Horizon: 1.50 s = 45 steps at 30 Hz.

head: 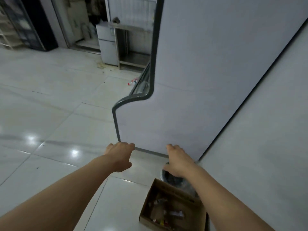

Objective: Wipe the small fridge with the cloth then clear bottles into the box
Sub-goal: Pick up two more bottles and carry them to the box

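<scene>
Both my arms reach forward over the tiled floor. My left hand (120, 155) hangs empty with relaxed fingers near the bottom corner of a big white display cabinet (208, 80). My right hand (176, 162) is also empty, fingers loosely extended, above a dark mesh bin (166, 176). An open cardboard box (173, 209) stands on the floor below my right arm, with several bottles and bits of rubbish inside. The small white fridge (107, 42) stands far off at the back. A bottle with a red label (132, 82) lies on the floor beside the cabinet. No cloth is visible.
A steel table frame (128, 45) stands right of the small fridge. A dark glass-door cooler (28, 22) is at the back left. A white wall (266, 147) runs along the right. Dirt stains the floor near the fridge.
</scene>
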Each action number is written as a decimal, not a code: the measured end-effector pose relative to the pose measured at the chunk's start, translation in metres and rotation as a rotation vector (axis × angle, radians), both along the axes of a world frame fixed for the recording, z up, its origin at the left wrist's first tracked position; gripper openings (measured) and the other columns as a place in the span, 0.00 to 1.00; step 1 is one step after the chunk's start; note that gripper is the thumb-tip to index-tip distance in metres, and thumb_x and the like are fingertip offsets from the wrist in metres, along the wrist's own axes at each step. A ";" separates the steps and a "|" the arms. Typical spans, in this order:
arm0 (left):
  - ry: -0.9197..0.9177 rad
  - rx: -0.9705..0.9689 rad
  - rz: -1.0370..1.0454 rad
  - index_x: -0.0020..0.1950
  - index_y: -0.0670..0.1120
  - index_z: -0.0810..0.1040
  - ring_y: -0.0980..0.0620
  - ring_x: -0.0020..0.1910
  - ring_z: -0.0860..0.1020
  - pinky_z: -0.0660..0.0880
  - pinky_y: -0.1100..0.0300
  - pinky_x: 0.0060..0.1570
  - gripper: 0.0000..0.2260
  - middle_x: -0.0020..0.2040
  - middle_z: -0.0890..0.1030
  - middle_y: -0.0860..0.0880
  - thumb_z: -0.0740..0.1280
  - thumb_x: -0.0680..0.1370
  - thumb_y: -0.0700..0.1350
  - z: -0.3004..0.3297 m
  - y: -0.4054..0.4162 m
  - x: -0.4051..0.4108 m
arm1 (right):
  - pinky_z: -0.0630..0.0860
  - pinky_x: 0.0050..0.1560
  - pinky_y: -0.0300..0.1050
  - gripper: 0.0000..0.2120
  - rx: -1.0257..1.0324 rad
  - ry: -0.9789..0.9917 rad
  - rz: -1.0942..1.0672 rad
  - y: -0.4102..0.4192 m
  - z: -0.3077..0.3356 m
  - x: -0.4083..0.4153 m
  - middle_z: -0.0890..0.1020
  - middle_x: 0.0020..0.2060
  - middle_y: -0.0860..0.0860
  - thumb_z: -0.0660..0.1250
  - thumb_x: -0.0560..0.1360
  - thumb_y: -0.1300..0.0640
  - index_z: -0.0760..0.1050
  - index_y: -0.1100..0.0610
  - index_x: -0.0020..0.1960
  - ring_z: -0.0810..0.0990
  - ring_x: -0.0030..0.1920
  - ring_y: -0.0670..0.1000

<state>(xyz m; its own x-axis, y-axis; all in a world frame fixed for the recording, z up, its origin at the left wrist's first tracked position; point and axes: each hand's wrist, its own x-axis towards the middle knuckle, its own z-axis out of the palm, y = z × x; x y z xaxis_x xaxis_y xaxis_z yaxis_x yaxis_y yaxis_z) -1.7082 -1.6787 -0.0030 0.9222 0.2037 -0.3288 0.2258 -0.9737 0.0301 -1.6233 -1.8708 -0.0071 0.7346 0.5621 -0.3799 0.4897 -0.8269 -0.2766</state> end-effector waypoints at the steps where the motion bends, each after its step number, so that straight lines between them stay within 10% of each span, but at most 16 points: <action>1: -0.014 0.010 0.029 0.69 0.50 0.64 0.48 0.63 0.71 0.67 0.53 0.61 0.24 0.64 0.74 0.49 0.66 0.75 0.51 0.011 0.005 -0.009 | 0.70 0.60 0.49 0.30 -0.002 -0.006 0.024 0.007 0.012 -0.003 0.67 0.64 0.56 0.67 0.74 0.53 0.57 0.56 0.71 0.67 0.64 0.57; 29: -0.223 0.049 0.323 0.71 0.49 0.61 0.47 0.62 0.71 0.66 0.55 0.56 0.29 0.61 0.74 0.49 0.68 0.74 0.53 0.165 0.363 -0.178 | 0.71 0.57 0.48 0.35 0.128 -0.176 0.235 0.386 0.174 -0.113 0.65 0.68 0.55 0.68 0.73 0.50 0.55 0.54 0.74 0.69 0.65 0.56; 45: -0.229 0.038 0.236 0.71 0.49 0.62 0.48 0.63 0.70 0.66 0.54 0.60 0.29 0.63 0.74 0.50 0.68 0.74 0.54 0.153 0.573 -0.044 | 0.73 0.60 0.52 0.35 0.087 -0.164 0.170 0.595 0.157 0.004 0.63 0.69 0.56 0.69 0.73 0.49 0.55 0.54 0.74 0.69 0.65 0.57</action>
<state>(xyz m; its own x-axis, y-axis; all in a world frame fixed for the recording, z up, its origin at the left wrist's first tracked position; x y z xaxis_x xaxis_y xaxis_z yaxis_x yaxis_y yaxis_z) -1.7526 -1.1060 0.1496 0.8971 0.4288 -0.1067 0.4370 -0.8967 0.0705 -1.6197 -1.2760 0.1502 0.6746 0.7083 -0.2081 0.6639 -0.7053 -0.2484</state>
